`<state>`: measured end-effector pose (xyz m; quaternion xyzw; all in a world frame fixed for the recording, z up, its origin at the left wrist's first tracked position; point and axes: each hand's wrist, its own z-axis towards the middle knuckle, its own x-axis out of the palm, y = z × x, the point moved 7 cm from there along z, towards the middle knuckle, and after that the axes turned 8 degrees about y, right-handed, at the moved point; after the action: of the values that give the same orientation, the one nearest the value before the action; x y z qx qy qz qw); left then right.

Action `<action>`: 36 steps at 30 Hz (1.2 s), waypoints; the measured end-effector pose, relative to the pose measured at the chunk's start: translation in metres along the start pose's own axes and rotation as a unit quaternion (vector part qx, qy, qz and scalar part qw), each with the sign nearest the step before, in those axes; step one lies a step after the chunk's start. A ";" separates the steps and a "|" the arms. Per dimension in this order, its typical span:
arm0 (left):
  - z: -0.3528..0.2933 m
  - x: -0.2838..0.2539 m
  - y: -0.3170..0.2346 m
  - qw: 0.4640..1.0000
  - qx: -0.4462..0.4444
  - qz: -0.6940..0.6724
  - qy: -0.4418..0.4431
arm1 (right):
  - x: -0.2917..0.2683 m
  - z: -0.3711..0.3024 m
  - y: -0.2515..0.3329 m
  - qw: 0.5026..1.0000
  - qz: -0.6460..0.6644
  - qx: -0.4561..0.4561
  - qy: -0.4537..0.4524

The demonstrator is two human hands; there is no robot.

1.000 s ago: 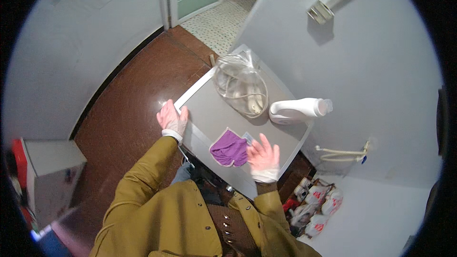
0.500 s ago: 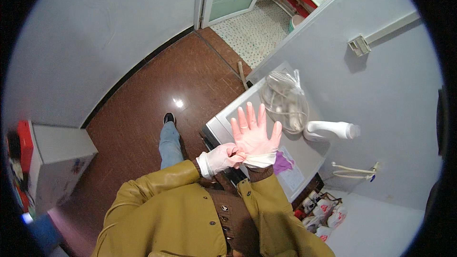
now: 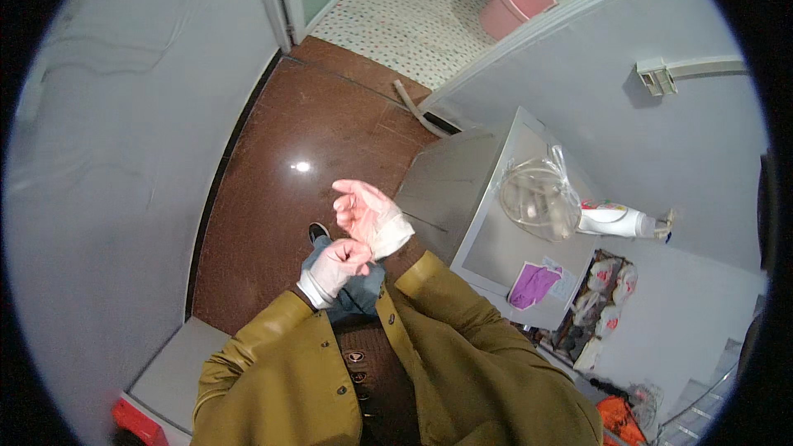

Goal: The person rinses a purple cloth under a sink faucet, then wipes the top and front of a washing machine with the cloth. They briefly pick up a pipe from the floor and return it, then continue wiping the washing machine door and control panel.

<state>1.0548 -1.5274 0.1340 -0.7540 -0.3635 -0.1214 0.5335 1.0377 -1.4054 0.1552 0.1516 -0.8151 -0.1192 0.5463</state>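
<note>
Both my hands wear thin, pale disposable gloves. My left hand (image 3: 334, 271) is closed, its fingertips pinching the cuff of the right glove (image 3: 391, 237) at the wrist. My right hand (image 3: 365, 211) is held up just beyond it, with the fingers loosely bent and apart and nothing in them. The left glove (image 3: 318, 285) has a whitish cuff that reaches the brown knit sleeve under my mustard jacket. Both hands are over the brown floor, left of a grey box-shaped unit (image 3: 487, 235).
On the unit lie a clear bag with a coiled hose (image 3: 541, 198), a white bottle (image 3: 615, 220) and a purple patch (image 3: 535, 285). Plastic bags (image 3: 601, 301) lie beyond it. A doorway leads to speckled tiles with a pink bucket (image 3: 519, 4). A low grey cabinet (image 3: 178, 372) stands at lower left.
My view has turned, and both hands sit lower and further left in it. My right hand has gone from upright with spread fingers to tilted with bent fingers. The left still pinches the cuff.
</note>
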 end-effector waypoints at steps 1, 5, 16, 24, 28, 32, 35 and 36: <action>0.012 -0.009 -0.013 0.999 0.013 -0.031 0.013 | -0.009 0.009 0.014 0.999 -0.019 -0.022 -0.021; 0.050 -0.064 -0.067 0.998 -0.024 0.032 -0.046 | -0.066 0.029 0.060 0.984 -0.055 -0.077 -0.150; 0.196 -0.200 -0.152 0.971 -0.095 0.090 -0.199 | -0.297 0.153 0.107 0.893 -0.136 0.054 -0.426; 0.380 -0.240 -0.109 0.968 -0.162 0.134 -0.139 | -0.430 0.241 0.169 0.673 -0.547 0.265 -0.421; 0.461 -0.263 -0.040 0.958 -0.240 0.117 -0.103 | -0.498 0.292 0.194 0.667 -0.511 0.260 -0.476; 0.511 -0.288 -0.002 0.958 -0.219 0.153 -0.103 | -0.567 0.342 0.229 0.593 -0.589 0.248 -0.490; 0.535 -0.303 -0.001 0.956 -0.217 0.168 -0.106 | -0.620 0.379 0.256 0.539 -0.643 0.278 -0.467; 0.539 -0.310 -0.001 0.950 -0.242 0.156 -0.116 | -0.638 0.394 0.266 0.523 -0.664 0.282 -0.455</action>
<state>0.7252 -1.1754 -0.2585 -0.9169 -0.2598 -0.0327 0.3013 0.8693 -0.9072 -0.4422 0.7198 -0.6076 -0.2644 -0.2071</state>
